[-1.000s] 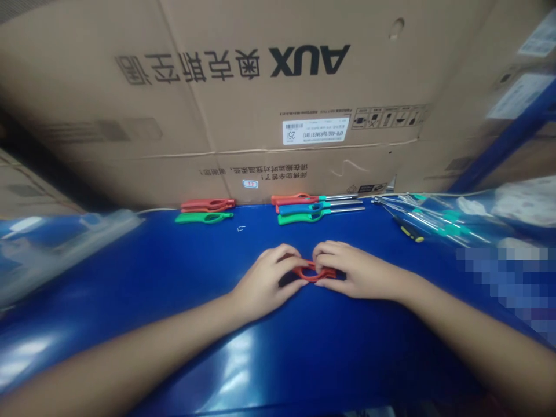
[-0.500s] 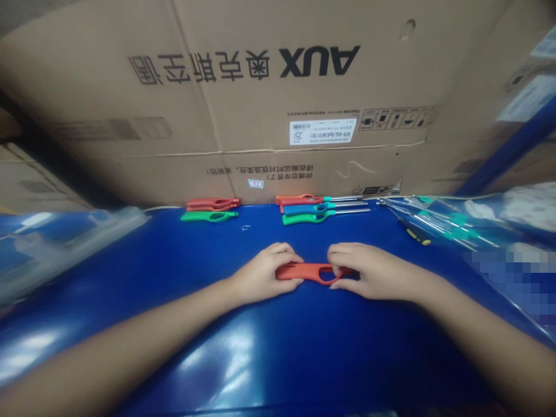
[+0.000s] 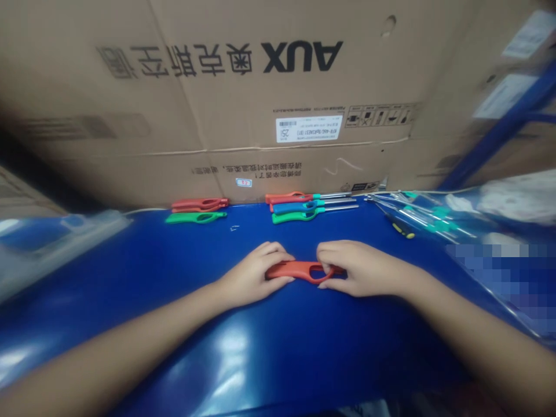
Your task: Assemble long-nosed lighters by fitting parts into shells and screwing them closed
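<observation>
A second on, more of the orange-red, loop-ended plastic handle shows between my left hand and right hand.
Fingers clamp its left and right ends over the middle of the glossy blue tabletop, seemingly steadying it.

I see the left hand and right hand gripping a red handle; lighters lie along the worktop's far edge.

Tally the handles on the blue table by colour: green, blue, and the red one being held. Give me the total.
Green handles: 2
Blue handle: 1
Red handle between left hand and right hand: 1
Total: 4, leaving out the red handles at the back, which overlap too closely to count.
</observation>
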Action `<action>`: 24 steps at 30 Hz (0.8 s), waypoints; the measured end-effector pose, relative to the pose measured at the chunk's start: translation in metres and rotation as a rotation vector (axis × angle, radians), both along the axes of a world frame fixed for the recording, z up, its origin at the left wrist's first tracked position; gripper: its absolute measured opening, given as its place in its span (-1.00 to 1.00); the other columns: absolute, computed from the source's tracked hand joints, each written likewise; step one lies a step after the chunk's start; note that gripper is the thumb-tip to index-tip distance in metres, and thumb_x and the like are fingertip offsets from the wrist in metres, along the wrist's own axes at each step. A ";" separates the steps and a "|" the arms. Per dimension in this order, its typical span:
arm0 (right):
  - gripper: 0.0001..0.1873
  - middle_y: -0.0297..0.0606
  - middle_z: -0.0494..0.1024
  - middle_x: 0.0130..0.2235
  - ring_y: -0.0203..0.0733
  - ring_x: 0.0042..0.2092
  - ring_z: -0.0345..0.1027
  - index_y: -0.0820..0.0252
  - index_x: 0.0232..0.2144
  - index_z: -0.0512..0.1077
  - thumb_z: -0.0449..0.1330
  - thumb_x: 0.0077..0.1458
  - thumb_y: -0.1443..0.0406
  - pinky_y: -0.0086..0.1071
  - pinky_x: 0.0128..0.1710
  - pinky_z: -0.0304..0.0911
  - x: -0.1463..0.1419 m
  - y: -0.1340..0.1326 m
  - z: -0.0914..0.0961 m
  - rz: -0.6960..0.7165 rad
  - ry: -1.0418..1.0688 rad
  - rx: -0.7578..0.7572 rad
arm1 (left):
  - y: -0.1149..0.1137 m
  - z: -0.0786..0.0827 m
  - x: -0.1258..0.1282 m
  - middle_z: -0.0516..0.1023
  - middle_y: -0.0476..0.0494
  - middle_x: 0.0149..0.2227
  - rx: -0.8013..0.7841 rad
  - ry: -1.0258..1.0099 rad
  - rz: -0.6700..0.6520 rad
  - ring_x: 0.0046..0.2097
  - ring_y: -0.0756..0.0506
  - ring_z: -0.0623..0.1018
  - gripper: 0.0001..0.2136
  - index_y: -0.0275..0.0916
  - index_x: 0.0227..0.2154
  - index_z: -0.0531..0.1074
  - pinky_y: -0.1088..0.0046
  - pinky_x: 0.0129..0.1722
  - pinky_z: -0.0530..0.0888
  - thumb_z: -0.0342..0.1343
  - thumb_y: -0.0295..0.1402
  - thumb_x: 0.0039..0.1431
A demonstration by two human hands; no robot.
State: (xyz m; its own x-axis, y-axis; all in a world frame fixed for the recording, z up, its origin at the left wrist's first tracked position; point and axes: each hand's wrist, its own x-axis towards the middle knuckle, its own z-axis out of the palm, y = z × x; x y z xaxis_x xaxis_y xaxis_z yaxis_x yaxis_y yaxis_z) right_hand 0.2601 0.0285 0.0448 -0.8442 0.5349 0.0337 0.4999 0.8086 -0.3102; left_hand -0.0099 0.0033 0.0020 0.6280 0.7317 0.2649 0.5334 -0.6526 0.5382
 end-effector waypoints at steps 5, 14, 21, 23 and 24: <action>-0.57 -0.30 0.44 -0.32 -0.28 -0.35 0.27 0.20 -0.58 0.28 0.31 0.16 0.11 -0.39 -0.34 0.09 0.003 0.005 -0.002 -0.003 0.019 0.017 | 0.001 -0.003 0.000 0.48 -0.16 -0.03 0.015 0.038 0.030 -0.01 -0.15 0.49 -0.65 -0.14 0.12 0.37 0.27 0.04 0.45 0.13 -0.24 0.32; -0.55 -0.33 0.42 -0.36 -0.32 -0.41 0.22 0.20 -0.58 0.26 0.27 0.20 0.08 -0.40 -0.39 0.02 0.011 0.012 -0.002 -0.035 0.018 0.021 | 0.000 0.002 0.003 0.51 -0.21 -0.02 0.062 0.047 0.061 -0.01 -0.18 0.49 -0.69 -0.19 0.08 0.41 0.21 0.06 0.45 0.08 -0.29 0.31; -0.53 -0.40 0.26 -0.50 -0.34 -0.48 0.08 0.18 -0.58 0.19 0.16 0.29 0.08 -0.40 -0.45 -0.09 0.029 0.028 0.000 -0.162 0.072 0.109 | 0.001 0.001 0.002 0.55 -0.19 -0.04 0.057 -0.015 0.114 -0.02 -0.16 0.54 -0.72 -0.20 0.04 0.44 0.28 0.00 0.49 0.07 -0.30 0.31; -0.53 -0.41 0.24 -0.53 -0.35 -0.49 0.05 0.17 -0.58 0.16 0.15 0.30 0.10 -0.40 -0.44 -0.09 0.033 0.031 0.000 -0.198 0.113 0.140 | 0.002 0.000 0.002 0.56 -0.18 -0.06 0.067 -0.014 0.115 -0.04 -0.16 0.54 -0.72 -0.20 0.02 0.46 0.26 -0.01 0.49 0.08 -0.25 0.32; -0.54 -0.42 0.24 -0.54 -0.36 -0.50 0.05 0.17 -0.58 0.17 0.15 0.30 0.11 -0.41 -0.44 -0.08 0.034 0.032 0.000 -0.223 0.132 0.151 | 0.003 0.000 0.002 0.56 -0.18 -0.06 0.076 -0.014 0.111 -0.05 -0.16 0.54 -0.73 -0.20 0.01 0.47 0.26 -0.01 0.49 0.08 -0.23 0.33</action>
State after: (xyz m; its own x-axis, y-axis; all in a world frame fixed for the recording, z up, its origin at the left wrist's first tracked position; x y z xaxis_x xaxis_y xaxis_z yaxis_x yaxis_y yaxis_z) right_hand 0.2937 0.0608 0.0450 -0.6893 0.6873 0.2291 0.6338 0.7253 -0.2687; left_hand -0.0081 0.0059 0.0016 0.5403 0.7739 0.3305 0.5974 -0.6293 0.4970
